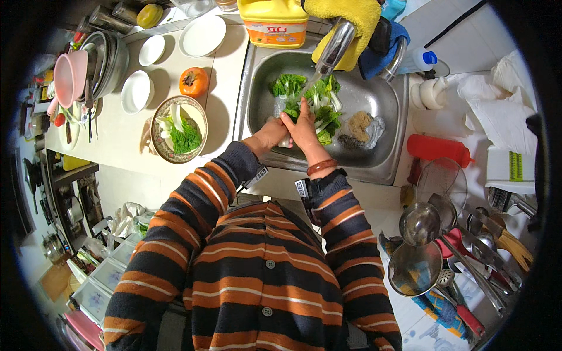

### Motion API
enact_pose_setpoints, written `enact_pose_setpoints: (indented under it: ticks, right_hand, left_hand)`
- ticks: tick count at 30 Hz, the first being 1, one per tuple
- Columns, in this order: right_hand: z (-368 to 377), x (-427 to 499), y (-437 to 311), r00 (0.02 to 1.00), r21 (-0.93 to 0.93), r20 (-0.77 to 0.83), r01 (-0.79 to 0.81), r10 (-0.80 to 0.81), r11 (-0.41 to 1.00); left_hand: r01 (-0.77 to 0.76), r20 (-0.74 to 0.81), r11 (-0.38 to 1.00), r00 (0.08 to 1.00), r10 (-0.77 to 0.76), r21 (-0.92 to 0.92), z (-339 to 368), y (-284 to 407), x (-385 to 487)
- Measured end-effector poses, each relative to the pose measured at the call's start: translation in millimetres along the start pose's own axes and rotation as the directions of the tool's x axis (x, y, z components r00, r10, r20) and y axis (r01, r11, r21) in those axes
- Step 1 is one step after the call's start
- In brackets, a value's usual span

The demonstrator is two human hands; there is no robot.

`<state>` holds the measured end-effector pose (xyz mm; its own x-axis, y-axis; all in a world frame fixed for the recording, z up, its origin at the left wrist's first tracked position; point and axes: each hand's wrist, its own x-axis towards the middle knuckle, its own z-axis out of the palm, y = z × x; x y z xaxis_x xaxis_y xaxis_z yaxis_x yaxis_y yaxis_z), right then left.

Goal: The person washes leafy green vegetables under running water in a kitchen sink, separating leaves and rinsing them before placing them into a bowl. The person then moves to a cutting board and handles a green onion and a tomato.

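Note:
My left hand (pixel 271 135) and my right hand (pixel 304 128) meet over the near part of a stainless steel sink (pixel 369 83). My left fingers are curled around what looks like the pale stalk of a leafy green, its leaf (pixel 291 109) showing just beyond. Against it, my right hand has a finger stretched toward the tap; its grip is partly hidden. Water (pixel 311 83) runs from a chrome faucet (pixel 336 46) onto the greens. More leafy greens (pixel 325 94) lie in the basin. A brown scrubbing pad (pixel 359 125) and dark steel wool (pixel 350 141) rest at its right.
Left of the sink stand a patterned bowl (pixel 156 141) holding greens, a persimmon (pixel 193 82) and white bowls (pixel 137 92). A yellow detergent jug (pixel 274 22) is behind. A yellow cloth (pixel 347 11) drapes the faucet. Ladles (pixel 419 223) and strainers (pixel 415 268) crowd the right.

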<state>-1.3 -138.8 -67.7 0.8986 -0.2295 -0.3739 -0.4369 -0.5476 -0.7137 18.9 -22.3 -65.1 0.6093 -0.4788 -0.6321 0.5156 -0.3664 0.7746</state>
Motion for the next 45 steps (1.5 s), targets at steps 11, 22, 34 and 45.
enact_pose_setpoints:
  ticks: [11, 22, 34, 45]
  right_hand:
    - [26, 18, 2, 0.970, 0.351, 0.241, -0.128, 0.043, 0.928]
    - [63, 48, 59, 0.831, -0.560, 0.556, 0.387, -0.013, 0.732]
    - [17, 23, 41, 0.798, 0.269, 0.568, -0.410, 0.200, 0.872]
    - [-54, 5, 34, 0.709, 0.711, 0.703, -0.702, 0.058, -0.046]
  left_hand:
    - [0.087, -0.075, 0.996, 0.993, -0.089, -0.035, -19, -6, -15]
    - [0.017, -0.232, 0.901, 0.964, -0.130, -0.434, -58, -14, -48]
    - [0.034, -0.243, 0.868, 0.954, -0.175, -0.495, -56, -17, -54]
    - [0.010, -0.194, 0.828, 0.971, -0.143, -0.561, -38, -5, -21]
